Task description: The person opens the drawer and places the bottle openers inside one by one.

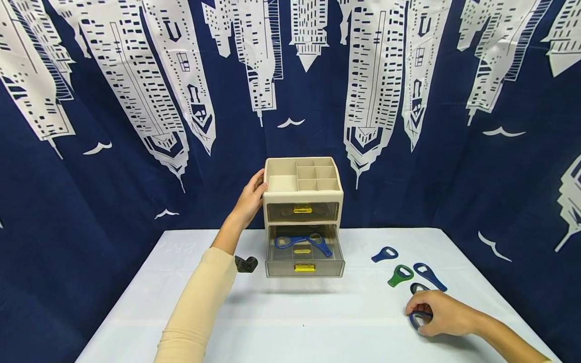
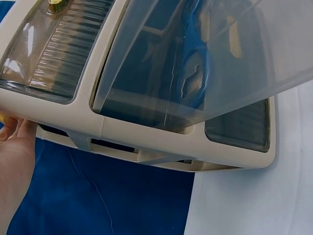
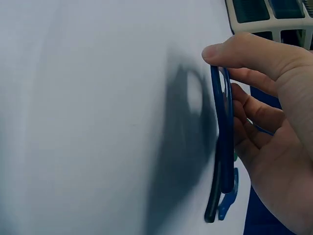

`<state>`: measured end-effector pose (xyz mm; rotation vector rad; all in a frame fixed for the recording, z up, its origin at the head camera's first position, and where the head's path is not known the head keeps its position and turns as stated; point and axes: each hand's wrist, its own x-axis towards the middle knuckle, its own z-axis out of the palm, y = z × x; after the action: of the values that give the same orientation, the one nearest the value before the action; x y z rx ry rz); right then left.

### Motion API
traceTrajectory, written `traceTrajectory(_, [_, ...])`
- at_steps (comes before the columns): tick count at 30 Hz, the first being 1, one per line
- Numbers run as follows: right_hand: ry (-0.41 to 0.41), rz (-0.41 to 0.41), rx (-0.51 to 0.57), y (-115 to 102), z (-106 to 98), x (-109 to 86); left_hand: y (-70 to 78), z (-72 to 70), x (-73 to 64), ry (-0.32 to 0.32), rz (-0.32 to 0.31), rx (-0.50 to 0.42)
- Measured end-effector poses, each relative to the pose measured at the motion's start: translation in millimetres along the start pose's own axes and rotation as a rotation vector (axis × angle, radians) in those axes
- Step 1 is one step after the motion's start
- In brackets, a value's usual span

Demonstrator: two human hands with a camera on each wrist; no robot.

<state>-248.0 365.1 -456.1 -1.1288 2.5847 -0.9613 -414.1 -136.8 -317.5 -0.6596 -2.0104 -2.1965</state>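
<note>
My left hand (image 1: 251,199) rests against the upper left side of a beige desktop drawer organizer (image 1: 303,195); in the left wrist view only part of that hand (image 2: 14,166) shows. The organizer's middle drawer (image 1: 277,267), smoky and see-through, is pulled out and holds two blue bottle openers (image 1: 323,247). At the front right of the table my right hand (image 1: 451,312) pinches a dark blue bottle opener (image 3: 225,142) between thumb and fingers, its edge toward the right wrist camera. A black bottle opener (image 1: 418,287) lies just beyond this hand, partly covered.
Beyond the right hand lie a green bottle opener (image 1: 401,275) and two blue ones, a long one (image 1: 428,276) and a short one (image 1: 385,253). A black perforated object (image 1: 246,264) sits left of the organizer. Dark blue cloth (image 1: 236,176) with white buildings hangs behind the white table (image 1: 317,322).
</note>
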Motion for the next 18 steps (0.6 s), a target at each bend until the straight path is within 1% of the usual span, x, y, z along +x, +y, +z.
traceTrajectory(5, [0.056, -0.024, -0.078, -7.8, -12.5, 13.9, 0.1, -1.0, 0.2, -0.004, 0.008, -0.005])
traceTrajectory(11, [0.073, -0.054, -0.163, -26.3, -31.2, 35.2, -0.7, -1.4, -1.6, -0.005, 0.008, -0.006])
traceTrajectory(13, [0.067, -0.040, -0.187, -35.1, -38.3, 44.6, -0.9, -1.3, -1.9, -0.005, 0.005, -0.008])
traceTrajectory(16, [0.062, -0.007, -0.214, -51.1, -49.0, 62.4, -0.2, -0.7, -1.6, -0.010, 0.011, -0.007])
traceTrajectory(18, [0.062, 0.001, -0.229, -62.1, -54.9, 75.6, 0.2, -0.6, -0.9, -0.011, 0.016, -0.005])
